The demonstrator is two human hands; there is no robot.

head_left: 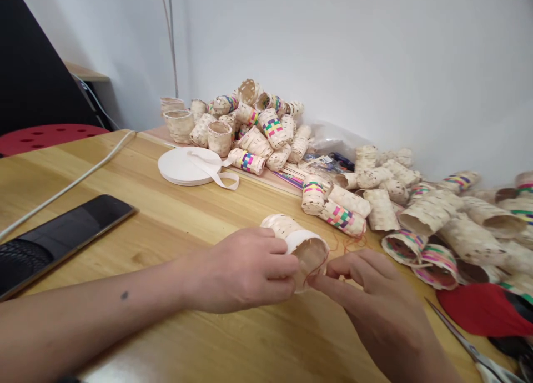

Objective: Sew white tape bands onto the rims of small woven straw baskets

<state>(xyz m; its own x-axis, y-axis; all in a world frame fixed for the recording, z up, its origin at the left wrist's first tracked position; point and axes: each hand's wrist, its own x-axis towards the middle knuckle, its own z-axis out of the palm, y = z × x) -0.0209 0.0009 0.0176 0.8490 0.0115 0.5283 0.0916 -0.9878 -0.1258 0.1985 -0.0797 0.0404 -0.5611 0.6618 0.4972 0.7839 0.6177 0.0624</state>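
Observation:
A small woven basket [281, 225] lies tilted on its side above the table, its open mouth facing me. White ribbon [300, 238] runs round part of its rim. My left hand [245, 272] is closed round the basket's near left side. At the right of the rim, my right hand [378, 305] pinches with thumb and forefinger where a thin red thread [308, 276] crosses the mouth. More of that thread lies in loose loops on the table behind. Whether a needle is between the right fingertips cannot be made out.
Woven baskets [254, 144] are heaped along the wall, some with coloured bands. A white ribbon roll [183, 166] lies at the back. A phone [62, 238] and white cable [79, 177] are left; scissors [470, 347] and a red item [478, 311] are right.

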